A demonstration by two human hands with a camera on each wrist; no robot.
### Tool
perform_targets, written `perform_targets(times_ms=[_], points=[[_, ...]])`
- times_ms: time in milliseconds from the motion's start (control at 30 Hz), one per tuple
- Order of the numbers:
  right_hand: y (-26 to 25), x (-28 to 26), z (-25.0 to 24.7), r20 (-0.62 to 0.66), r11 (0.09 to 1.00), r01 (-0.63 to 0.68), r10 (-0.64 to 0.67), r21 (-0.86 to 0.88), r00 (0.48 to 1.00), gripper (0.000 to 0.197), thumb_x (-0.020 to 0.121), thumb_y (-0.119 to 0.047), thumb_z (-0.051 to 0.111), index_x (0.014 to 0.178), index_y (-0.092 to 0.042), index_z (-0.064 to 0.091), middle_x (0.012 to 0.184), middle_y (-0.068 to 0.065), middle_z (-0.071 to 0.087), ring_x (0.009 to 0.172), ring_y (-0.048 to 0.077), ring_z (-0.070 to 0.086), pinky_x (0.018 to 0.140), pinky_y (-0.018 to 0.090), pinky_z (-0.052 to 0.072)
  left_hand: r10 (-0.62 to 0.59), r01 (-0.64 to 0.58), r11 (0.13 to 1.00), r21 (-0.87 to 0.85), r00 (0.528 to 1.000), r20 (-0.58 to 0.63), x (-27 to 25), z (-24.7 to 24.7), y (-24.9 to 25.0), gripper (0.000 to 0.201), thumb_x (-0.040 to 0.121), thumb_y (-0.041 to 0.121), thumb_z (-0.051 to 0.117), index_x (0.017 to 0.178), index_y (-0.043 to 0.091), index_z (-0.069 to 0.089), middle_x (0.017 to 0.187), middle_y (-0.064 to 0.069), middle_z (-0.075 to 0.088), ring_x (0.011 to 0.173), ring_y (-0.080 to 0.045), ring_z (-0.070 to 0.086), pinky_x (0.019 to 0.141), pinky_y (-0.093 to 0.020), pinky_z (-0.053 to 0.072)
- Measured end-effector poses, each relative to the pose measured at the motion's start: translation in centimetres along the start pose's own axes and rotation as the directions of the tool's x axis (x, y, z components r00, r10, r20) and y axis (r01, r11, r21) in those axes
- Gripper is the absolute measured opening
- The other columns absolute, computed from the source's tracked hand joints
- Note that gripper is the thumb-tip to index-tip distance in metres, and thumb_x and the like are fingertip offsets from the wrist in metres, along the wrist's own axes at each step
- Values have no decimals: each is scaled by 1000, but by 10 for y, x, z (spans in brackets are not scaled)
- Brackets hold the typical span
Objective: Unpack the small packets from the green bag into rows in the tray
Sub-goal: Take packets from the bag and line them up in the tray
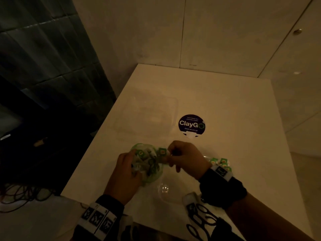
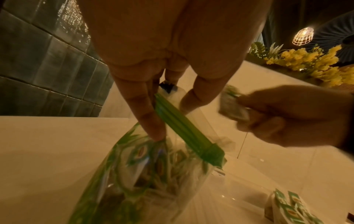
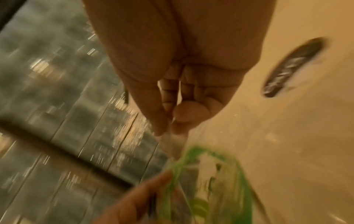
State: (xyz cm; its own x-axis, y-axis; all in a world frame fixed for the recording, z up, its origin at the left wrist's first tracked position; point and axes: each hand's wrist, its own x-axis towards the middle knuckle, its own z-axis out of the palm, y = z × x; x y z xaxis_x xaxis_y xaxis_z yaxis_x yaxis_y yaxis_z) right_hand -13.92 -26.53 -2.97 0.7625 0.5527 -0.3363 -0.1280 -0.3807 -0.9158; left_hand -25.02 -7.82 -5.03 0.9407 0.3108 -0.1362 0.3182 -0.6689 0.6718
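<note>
Our hands work over a dim white table (image 1: 217,105), one holding the green bag (image 1: 147,164), the other lifting a small packet (image 1: 162,151) out of it.

Our left hand (image 1: 126,174) grips the clear, green-trimmed bag at its open mouth, fingers (image 2: 145,115) curled over the green zip strip, near the table's near-left edge; many more packets sit inside. Our right hand (image 1: 186,158) pinches one green-and-white packet between thumb and fingertips just right of the bag's mouth. A clear tray (image 1: 206,156) lies on the table under and right of that hand, with a few packets in tray (image 1: 221,162) grouped at its right side, partly hidden by our wrist. Farther off rest a clear lid (image 1: 147,117) and a round dark sticker (image 1: 192,125) reading "ClayGo". The right wrist view is blurred.
</note>
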Motion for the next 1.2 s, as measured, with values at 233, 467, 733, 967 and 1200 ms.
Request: perform_targets(times_ms=[233, 467, 733, 967, 1200], points=[[42, -45, -52, -146, 990, -140, 143, 34, 979, 19, 86, -1, 61, 98, -15, 60, 76, 6, 68, 56, 20, 64, 55, 38, 58, -20, 20, 999, 39, 1000, -9, 2, 5, 0, 62, 88, 11, 56, 143, 21, 29, 136, -2, 35, 99, -5, 40, 83, -21, 39], [75, -62, -64, -190, 772, -326, 266, -545, 945, 21, 90, -20, 55, 101, -13, 73, 95, 6, 69, 86, 20, 65, 81, 29, 48, -34, 35, 997, 66, 999, -15, 1, 11, 5, 63, 88, 12, 56, 144, 22, 28, 138, -2, 33, 109, -17, 48, 82, -25, 40], [83, -48, -58, -280, 624, -448, 354, -641, 893, 26, 88, -37, 56, 100, -21, 73, 104, 1, 69, 97, 19, 64, 86, 30, 52, -33, 35, 996, 80, 999, -23, 1, 13, 5, 64, 86, 9, 58, 143, 20, 31, 135, -4, 36, 102, -18, 49, 81, -26, 40], [70, -43, -54, -302, 518, -428, 312, -741, 901, 29, 93, -26, 46, 114, -14, 62, 114, 4, 62, 106, 22, 61, 87, 31, 50, -38, 39, 997, 69, 999, -13, 1, 11, 4, 65, 86, 10, 58, 143, 20, 30, 136, -4, 35, 98, -10, 43, 81, -26, 40], [64, -40, -57, -236, 486, -357, 294, -797, 926, 35, 94, -26, 48, 125, -12, 55, 127, 5, 55, 118, 23, 54, 96, 31, 45, -27, 27, 999, 38, 1000, -1, 1, 8, 4, 64, 86, 10, 58, 143, 20, 31, 134, -2, 36, 99, -7, 41, 83, -24, 39]])
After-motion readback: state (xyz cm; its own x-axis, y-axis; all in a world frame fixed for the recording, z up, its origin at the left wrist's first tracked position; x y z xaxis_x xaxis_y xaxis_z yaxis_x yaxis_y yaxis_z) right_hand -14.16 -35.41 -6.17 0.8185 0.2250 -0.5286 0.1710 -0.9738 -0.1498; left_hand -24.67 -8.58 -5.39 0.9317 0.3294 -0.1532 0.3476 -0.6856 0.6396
